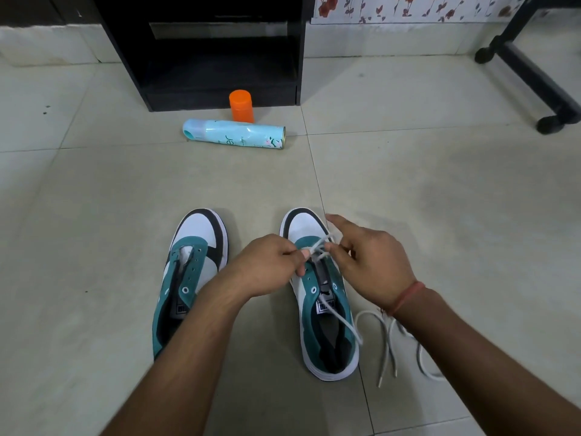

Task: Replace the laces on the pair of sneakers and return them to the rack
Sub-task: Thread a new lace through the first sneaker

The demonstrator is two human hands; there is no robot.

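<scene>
Teal, white and black, the right sneaker (323, 297) stands on the pale floor tiles (440, 199) with its toe pointing away from the person. Over its front eyelets the left hand (270, 262) pinches a white lace (320, 247) between thumb and curled fingers. The right hand (367, 262), just right of that shoe's toe, pinches the same lace with its forefinger stretched forward; a red thread (405, 297) circles its wrist. One lace end runs back across the sneaker's tongue and over its right edge. Just right of the sneaker, a loose lace (386, 341) lies looped on the tiles. Left of it stands the left sneaker (188, 278), unlaced. Well beyond the sneaker lies a light blue spray can (234, 133), an orange cap (240, 105) standing behind it, before the dark rack (220, 51).
</scene>
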